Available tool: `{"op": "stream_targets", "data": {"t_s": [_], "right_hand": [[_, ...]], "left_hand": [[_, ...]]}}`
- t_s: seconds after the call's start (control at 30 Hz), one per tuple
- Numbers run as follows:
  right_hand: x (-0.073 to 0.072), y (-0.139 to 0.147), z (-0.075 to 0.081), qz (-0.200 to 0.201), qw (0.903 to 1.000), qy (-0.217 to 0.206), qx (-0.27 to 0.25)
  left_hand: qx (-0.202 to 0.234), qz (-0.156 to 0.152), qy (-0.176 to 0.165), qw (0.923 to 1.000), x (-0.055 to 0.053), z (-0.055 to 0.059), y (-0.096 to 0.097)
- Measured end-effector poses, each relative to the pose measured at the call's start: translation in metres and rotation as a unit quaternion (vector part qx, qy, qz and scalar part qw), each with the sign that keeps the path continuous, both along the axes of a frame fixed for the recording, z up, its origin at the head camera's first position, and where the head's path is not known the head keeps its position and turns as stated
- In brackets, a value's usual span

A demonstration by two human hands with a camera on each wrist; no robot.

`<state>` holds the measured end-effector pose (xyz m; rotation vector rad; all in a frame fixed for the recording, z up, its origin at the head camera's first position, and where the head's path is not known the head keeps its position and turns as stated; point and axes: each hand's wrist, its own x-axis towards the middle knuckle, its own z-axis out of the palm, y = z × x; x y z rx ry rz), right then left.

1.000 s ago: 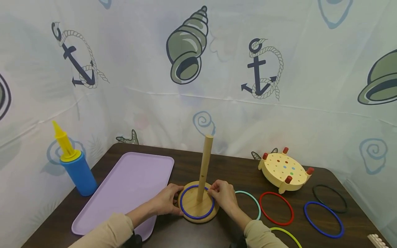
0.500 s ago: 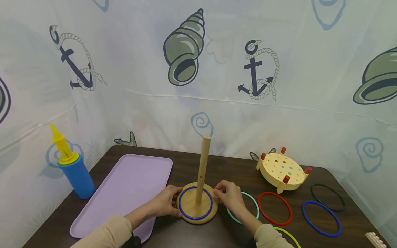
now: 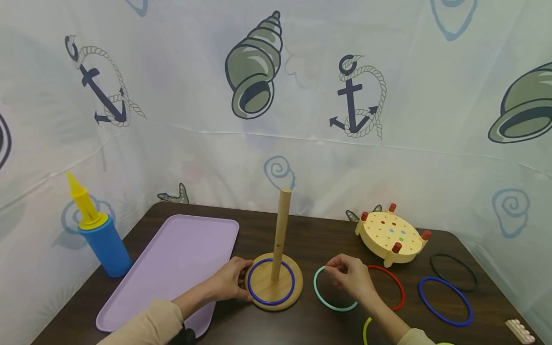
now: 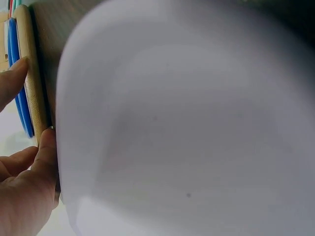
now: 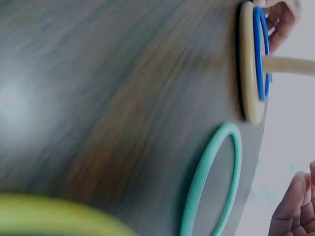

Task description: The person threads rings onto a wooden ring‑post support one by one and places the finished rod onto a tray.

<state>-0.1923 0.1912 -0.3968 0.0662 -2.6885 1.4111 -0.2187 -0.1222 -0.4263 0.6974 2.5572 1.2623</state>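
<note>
A wooden ring stand with a round base [image 3: 269, 281] and an upright post [image 3: 282, 230] stands on the table, a blue ring [image 3: 292, 292] around the post at the bottom. My left hand [image 3: 228, 280] holds the left rim of the base; in the left wrist view its thumb [image 4: 15, 81] lies by the ring and its fingers [image 4: 44, 157] are at the base edge. My right hand [image 3: 351, 275], fingers loosely bent and holding nothing, hovers above the far side of a turquoise ring [image 3: 317, 290]. In the right wrist view a gap separates the fingertips from that turquoise ring [image 5: 197, 182].
A red ring [image 3: 402, 292], a yellow-green ring [image 3: 365, 330], another blue ring [image 3: 444, 314] and a dark ring [image 3: 453, 258] lie right. Behind them is a cream pegged toy [image 3: 390, 235]. At left are a lilac tray [image 3: 181, 268] and a blue-yellow pump [image 3: 105, 244]. A cream brick [image 3: 519, 330] lies far right.
My right hand has let go near the blue ring and moved right, from the stand's base to above the turquoise ring. My left hand keeps its place on the base.
</note>
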Motion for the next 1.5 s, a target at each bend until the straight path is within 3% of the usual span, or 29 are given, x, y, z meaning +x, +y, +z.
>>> {"op": "stream_targets", "data": {"t_s": [0.33,0.5,0.73,1.03,1.5], "right_hand": [[0.026,0.07,-0.004,-0.005,0.9995,-0.026,0.015],[0.038,0.103,-0.009,0.028,0.9971,-0.062,0.034],[0.048,0.136,-0.014,0.079,0.99,-0.078,0.087],[0.052,0.152,-0.021,0.124,0.9794,-0.107,0.119],[0.052,0.146,-0.028,0.127,0.9753,-0.134,0.121]], "left_hand": [[0.0,-0.005,-0.004,1.0,-0.001,0.001,0.001],[0.001,-0.007,-0.003,1.0,-0.001,0.0,0.0],[-0.009,-0.004,0.002,1.0,-0.003,-0.001,-0.001],[-0.008,-0.005,-0.003,1.0,-0.003,-0.001,0.0],[-0.009,-0.007,0.003,0.9999,-0.002,-0.001,0.0]]}}
